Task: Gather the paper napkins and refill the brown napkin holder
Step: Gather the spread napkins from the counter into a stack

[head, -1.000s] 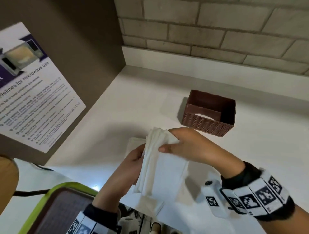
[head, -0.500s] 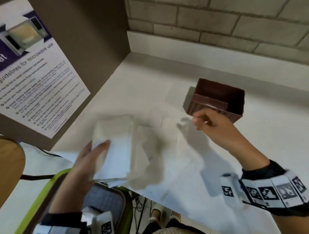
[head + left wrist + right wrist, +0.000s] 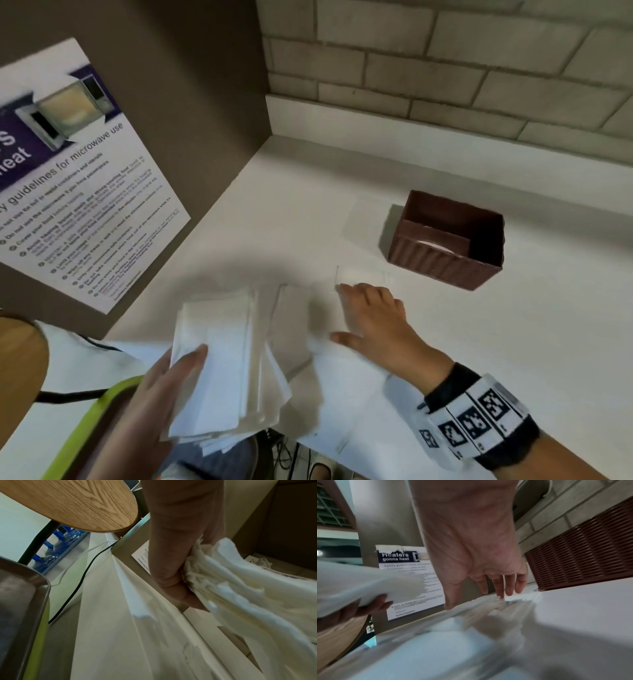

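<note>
My left hand (image 3: 164,383) grips a thick stack of white napkins (image 3: 222,363), thumb on top, over the counter's near-left edge; the left wrist view shows the fingers curled round the stack (image 3: 240,588). A loose napkin (image 3: 294,318) lies flat on the white counter beside it, and another napkin (image 3: 363,277) lies further right. My right hand (image 3: 370,318) is spread, fingers straight, with its fingertips (image 3: 499,596) on the napkins on the counter. The brown napkin holder (image 3: 445,263) stands at the back right, with something white low inside it.
A brown side panel with a microwave guideline poster (image 3: 75,192) walls off the left. A brick wall (image 3: 445,68) runs along the back. Below the counter edge are a green-rimmed tray (image 3: 78,431) and a round wooden seat (image 3: 17,363).
My left hand has kept the stack and drawn it down-left. My right hand let go of the stack, reached towards the holder, then came back onto the loose napkins.
</note>
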A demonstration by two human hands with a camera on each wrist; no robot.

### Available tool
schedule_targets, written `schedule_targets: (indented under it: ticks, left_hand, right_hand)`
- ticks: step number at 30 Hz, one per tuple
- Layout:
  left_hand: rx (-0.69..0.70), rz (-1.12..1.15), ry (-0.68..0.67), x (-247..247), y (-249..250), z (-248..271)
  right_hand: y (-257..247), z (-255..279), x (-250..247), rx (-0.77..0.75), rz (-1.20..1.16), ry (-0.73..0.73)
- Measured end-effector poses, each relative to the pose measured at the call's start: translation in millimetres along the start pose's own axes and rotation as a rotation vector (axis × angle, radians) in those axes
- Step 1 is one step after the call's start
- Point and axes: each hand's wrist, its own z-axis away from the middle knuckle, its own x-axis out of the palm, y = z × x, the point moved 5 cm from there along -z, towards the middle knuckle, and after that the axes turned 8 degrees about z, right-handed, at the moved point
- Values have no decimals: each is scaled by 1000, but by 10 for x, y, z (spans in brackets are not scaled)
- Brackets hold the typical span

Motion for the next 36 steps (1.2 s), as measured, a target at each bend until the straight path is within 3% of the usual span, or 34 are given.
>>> schedule_targets:
  ticks: [3, 9, 16, 21, 25, 29, 32, 34, 36]
  left_hand:
    - [21, -6, 3, -11, 58, 23]
    - [38, -35, 45, -88, 45, 38]
    - [-22, 45, 8, -139, -86, -64]
    - [-21, 30, 30, -160, -122, -102]
    - [-22, 61, -24, -72, -159, -100]
    - [61, 49, -92, 19, -124, -28]
    - [69, 65, -118, 115, -128, -14]
    - [69, 94, -109, 171, -143, -96]
    - [66, 89, -97, 259, -167, -153]
  right_hand:
    - [0, -82, 71, 23, 79, -51]
    - [24, -231, 59, 47, 21, -117]
    - [-117, -390, 0, 20, -66, -121]
    - [-193, -466, 18, -33, -37, -211]
    - [-202, -507, 14, -41, -86, -182]
    - [-187, -477, -116, -56, -131, -188]
    - [-100, -339, -438, 10, -321, -100]
    - [-93, -169, -671, 43, -686, -64]
    - [-217, -2, -810, 13, -1014, -137]
